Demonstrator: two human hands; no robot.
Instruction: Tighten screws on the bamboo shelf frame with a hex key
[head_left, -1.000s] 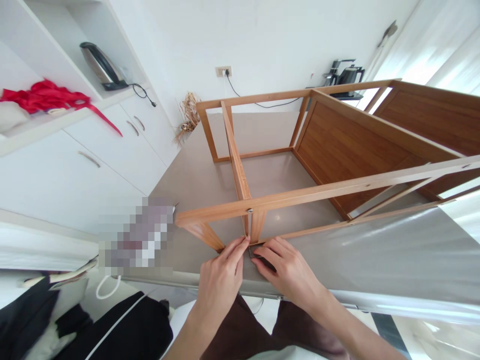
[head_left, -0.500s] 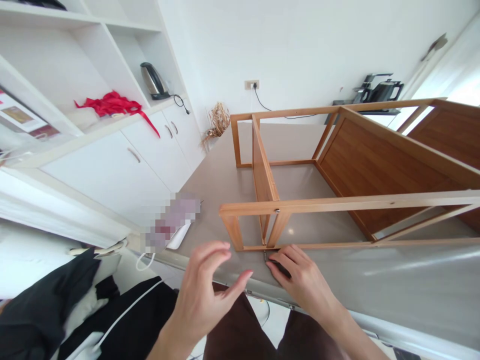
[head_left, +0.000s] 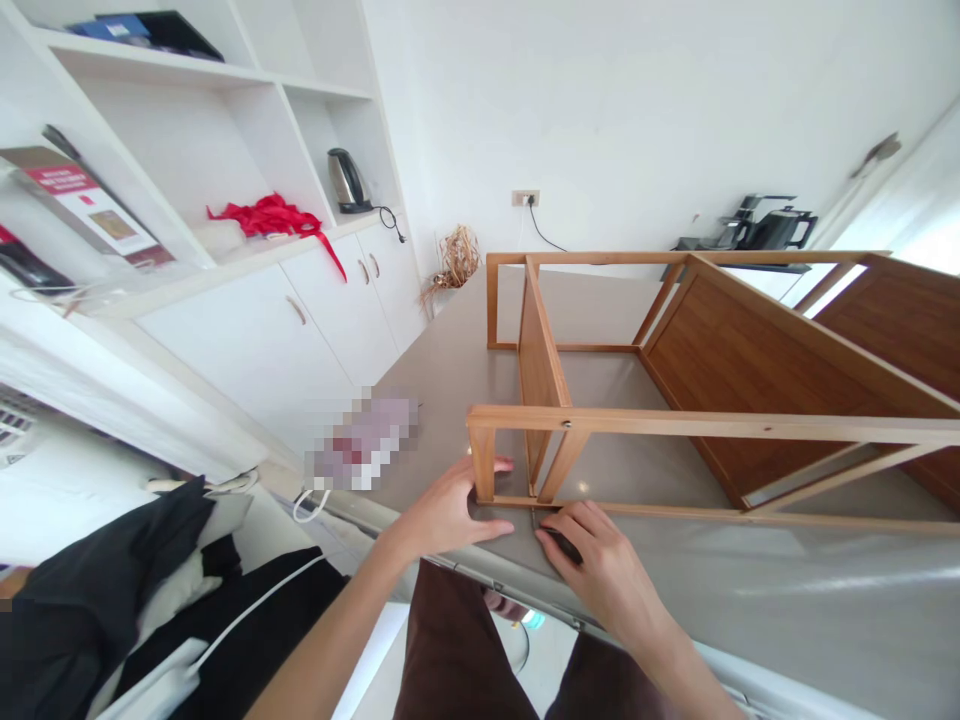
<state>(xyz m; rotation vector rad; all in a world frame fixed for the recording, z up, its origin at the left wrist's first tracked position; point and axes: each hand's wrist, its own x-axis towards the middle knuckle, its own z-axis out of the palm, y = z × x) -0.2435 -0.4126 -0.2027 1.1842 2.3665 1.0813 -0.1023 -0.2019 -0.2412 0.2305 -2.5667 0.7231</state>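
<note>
A wooden shelf unit (head_left: 559, 385) lies on its side on the grey table (head_left: 442, 385), its panels standing upright between the rails. My left hand (head_left: 450, 510) is around the near left corner of the frame, fingers behind the post and thumb in front of the lower rail. Pinched in my right hand (head_left: 596, 545) is a hex key (head_left: 564, 545) with a dark handle. Its thin metal end points at the lower rail, near the panel joint; whether the tip sits in a screw is too small to tell. A screw head (head_left: 568, 425) shows on the upper rail.
A blurred-out packet (head_left: 367, 435) lies on the table to the left. Dark clothes (head_left: 247, 640) and a white cable are at lower left. White cabinets (head_left: 322, 310) hold a kettle (head_left: 346, 180) and red ribbon (head_left: 274, 215). A coffee-making set (head_left: 772, 230) stands at the back right.
My left hand has moved from in front of the table edge forward and right to the shelf's corner. My right hand stays by the lower rail with the hex key. The view has tilted.
</note>
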